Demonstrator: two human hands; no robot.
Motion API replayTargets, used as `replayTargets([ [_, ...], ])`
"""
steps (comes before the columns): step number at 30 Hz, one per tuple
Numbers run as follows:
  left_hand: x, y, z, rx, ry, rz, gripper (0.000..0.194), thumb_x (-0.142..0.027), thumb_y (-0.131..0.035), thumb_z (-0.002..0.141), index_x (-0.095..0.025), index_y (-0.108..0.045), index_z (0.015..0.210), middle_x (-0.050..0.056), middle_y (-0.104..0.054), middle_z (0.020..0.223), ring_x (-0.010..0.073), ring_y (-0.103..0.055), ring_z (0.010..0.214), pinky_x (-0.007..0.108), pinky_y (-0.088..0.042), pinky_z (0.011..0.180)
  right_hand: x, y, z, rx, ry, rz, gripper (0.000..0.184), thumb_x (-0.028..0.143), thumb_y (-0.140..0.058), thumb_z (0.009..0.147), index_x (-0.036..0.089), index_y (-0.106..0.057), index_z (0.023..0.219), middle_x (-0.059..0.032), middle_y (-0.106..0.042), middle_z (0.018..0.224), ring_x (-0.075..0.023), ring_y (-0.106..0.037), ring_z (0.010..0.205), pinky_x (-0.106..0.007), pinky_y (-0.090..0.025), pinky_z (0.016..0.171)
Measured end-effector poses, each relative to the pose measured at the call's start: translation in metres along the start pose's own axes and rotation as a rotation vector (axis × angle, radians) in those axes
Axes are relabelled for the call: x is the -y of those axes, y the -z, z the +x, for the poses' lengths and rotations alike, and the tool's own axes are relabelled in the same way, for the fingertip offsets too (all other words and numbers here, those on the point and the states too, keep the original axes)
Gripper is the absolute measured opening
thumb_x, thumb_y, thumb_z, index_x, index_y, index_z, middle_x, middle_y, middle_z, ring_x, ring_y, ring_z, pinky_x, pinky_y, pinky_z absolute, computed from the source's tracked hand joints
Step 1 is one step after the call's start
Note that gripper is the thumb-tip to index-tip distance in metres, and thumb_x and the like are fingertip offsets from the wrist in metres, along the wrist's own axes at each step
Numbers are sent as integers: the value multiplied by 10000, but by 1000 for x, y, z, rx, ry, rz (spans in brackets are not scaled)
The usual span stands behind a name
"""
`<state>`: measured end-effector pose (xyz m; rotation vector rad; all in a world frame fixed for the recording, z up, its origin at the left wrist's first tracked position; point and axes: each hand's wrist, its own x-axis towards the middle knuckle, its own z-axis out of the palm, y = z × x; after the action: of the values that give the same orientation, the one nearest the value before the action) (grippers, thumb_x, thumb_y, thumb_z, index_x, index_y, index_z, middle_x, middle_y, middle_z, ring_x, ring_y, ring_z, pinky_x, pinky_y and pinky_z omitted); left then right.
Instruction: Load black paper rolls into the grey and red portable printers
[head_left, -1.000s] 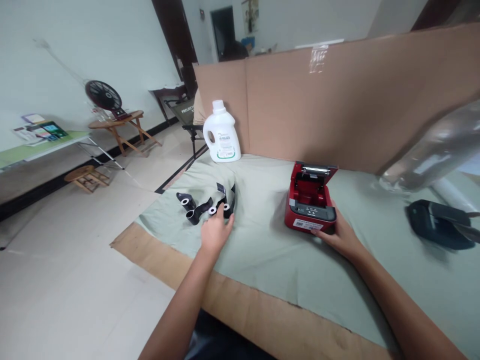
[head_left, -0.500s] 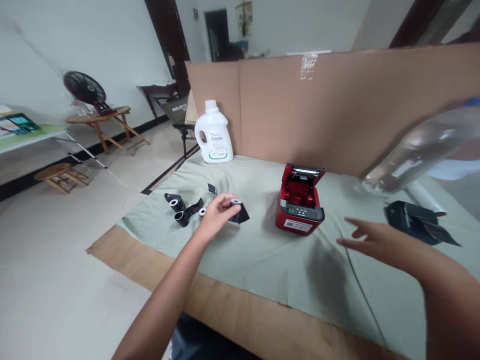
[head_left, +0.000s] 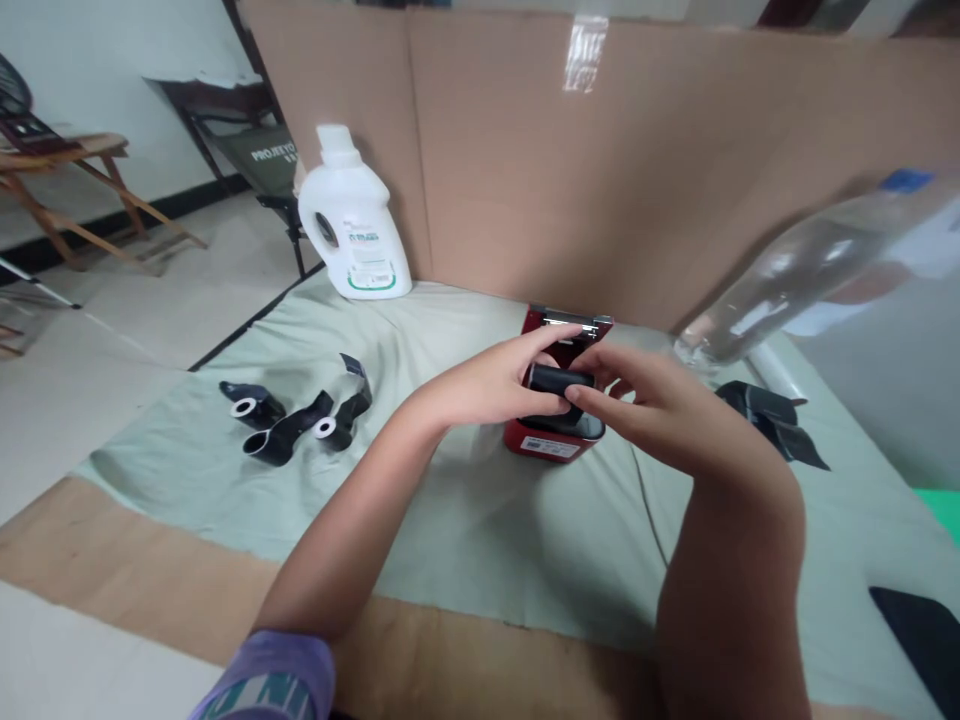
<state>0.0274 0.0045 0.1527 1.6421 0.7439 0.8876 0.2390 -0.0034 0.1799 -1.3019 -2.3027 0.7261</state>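
Both hands hold a small black paper roll (head_left: 559, 380) over the red printer (head_left: 541, 447), whose lid stands raised at the back. My left hand (head_left: 487, 385) grips the roll's left end between thumb and fingers. The fingertips of my right hand (head_left: 649, 400) press on its right end. My hands and the roll hide most of the printer's inside. Three more black rolls lie to the left: one (head_left: 259, 410) with a white core, one (head_left: 281, 438) with a strip unrolled, and one (head_left: 341, 425) trailing a curled tail.
A white detergent jug (head_left: 360, 225) stands at the back left before a cardboard screen (head_left: 510, 170). At the right a large clear bottle (head_left: 795, 265) leans against the screen. A dark device (head_left: 769, 412) with a protruding strip lies near it. A cable (head_left: 651, 510) runs across the green cloth (head_left: 480, 540).
My left hand has carried the black roll right, to above the red printer. My right hand has come in from the right and taken hold of it too. The view has shifted.
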Motion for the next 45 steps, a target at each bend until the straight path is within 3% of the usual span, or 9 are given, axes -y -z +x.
replayTargets([
  [7,47,-33,-10,-130,346,-406,478,-379,-814,773,-149,-671,1167,81,-739,923,193,-693,775,294,-508,694,-29,13,8,-141,14,-100,325,540,-562,960,235,-655,1023,-43,-679,870,-222,-619,763,-343,-467,658],
  [13,52,-65,-36,-82,322,-332,413,-496,-710,839,-172,-557,633,0,-600,553,96,-461,517,242,-324,553,-58,0,23,-45,-31,-133,217,410,-553,954,225,-668,946,-32,-705,830,-207,-626,740,-322,-465,643],
  [17,55,-78,-38,-42,491,-396,389,-438,-674,841,-188,-505,596,-16,-583,523,73,-342,459,251,-245,507,-70,-27,41,0,-154,-202,114,285,-562,951,235,-658,985,-27,-690,783,-194,-607,657,-316,-445,614],
  [20,64,-82,-36,-77,586,-452,383,-411,-657,851,-196,-476,592,-25,-564,514,69,-304,432,262,-202,479,-77,-44,51,-13,-153,-318,142,220,-562,938,216,-678,1020,-92,-703,898,-277,-647,925,-351,-489,740],
  [30,75,-80,-34,-230,560,-514,362,-467,-640,875,-132,-693,749,-50,-461,478,76,-285,440,268,-144,482,-79,-63,72,36,-142,-509,142,195,-665,839,192,-786,912,-155,-730,1115,-414,-504,1262,-516,-449,996],
  [36,77,-83,-37,-266,482,-428,371,-473,-627,853,-140,-683,699,-45,-459,466,84,-329,465,257,-230,525,-84,-23,49,-44,-152,-178,313,435,-609,918,199,-783,811,-84,-746,887,-279,-649,906,-398,-493,824],
  [39,78,-85,-40,-281,418,-353,374,-472,-619,842,-150,-668,657,-41,-451,457,96,-371,481,260,-272,548,-94,-7,44,-318,-290,-8,438,560,-586,908,173,-743,777,-73,-708,743,-217,-611,688,-334,-452,634],
  [42,79,-88,-41,-276,406,-303,370,-475,-607,831,-161,-656,641,-43,-434,444,103,-364,463,270,-269,536,-105,-14,56,-578,-259,175,430,582,-626,864,182,-725,987,-70,-731,897,-172,-591,646,-300,-439,576],
  [45,81,-90,-41,-289,400,-275,375,-482,-600,824,-167,-651,629,-44,-424,434,104,-356,454,273,-276,534,-110,-33,73,-590,-179,424,457,616,-659,828,203,-674,1021,-30,-689,850,-150,-571,603,-278,-428,533],
])
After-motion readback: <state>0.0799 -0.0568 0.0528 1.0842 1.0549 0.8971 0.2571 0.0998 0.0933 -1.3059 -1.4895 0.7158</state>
